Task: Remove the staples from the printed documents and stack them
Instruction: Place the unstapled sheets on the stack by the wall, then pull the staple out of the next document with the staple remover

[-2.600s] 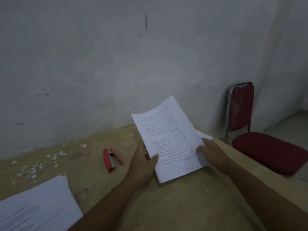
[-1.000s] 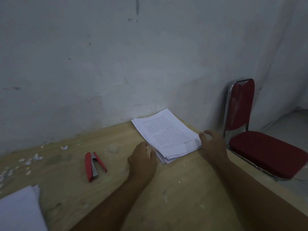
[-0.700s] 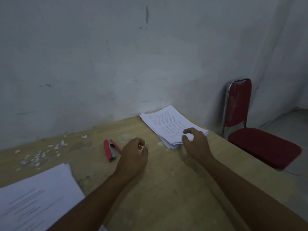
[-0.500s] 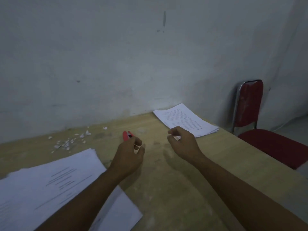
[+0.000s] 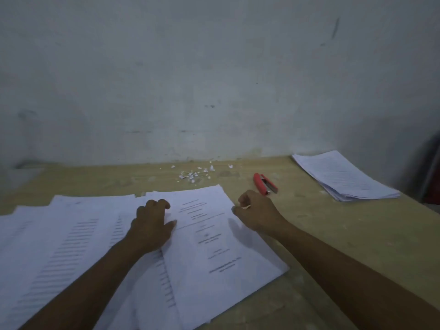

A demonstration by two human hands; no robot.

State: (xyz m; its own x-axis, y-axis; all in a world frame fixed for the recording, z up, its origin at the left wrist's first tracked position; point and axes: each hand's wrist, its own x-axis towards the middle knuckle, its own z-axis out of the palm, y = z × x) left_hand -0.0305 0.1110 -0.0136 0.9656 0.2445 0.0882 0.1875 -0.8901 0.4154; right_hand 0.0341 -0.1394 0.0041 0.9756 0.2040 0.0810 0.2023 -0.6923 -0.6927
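Wooden tabletop (image 5: 333, 234), near edge: left hand (image 5: 152, 227) presses the spread documents (image 5: 214, 246), right hand (image 5: 257, 215) curls at their edge, grip unclear.

Just past the fingertips of the right hand (image 5: 258, 216) sits the red stapler (image 5: 265, 184), close but not touching. Right of those fingers, bare table (image 5: 345, 239) lies open out to the far paper stack (image 5: 345, 178). Beyond the left hand (image 5: 152, 226), paper scraps (image 5: 192, 175) litter the way, then the wall (image 5: 214, 79) closes it. Left of its fingers, spread sheets (image 5: 59, 234) cover the table.
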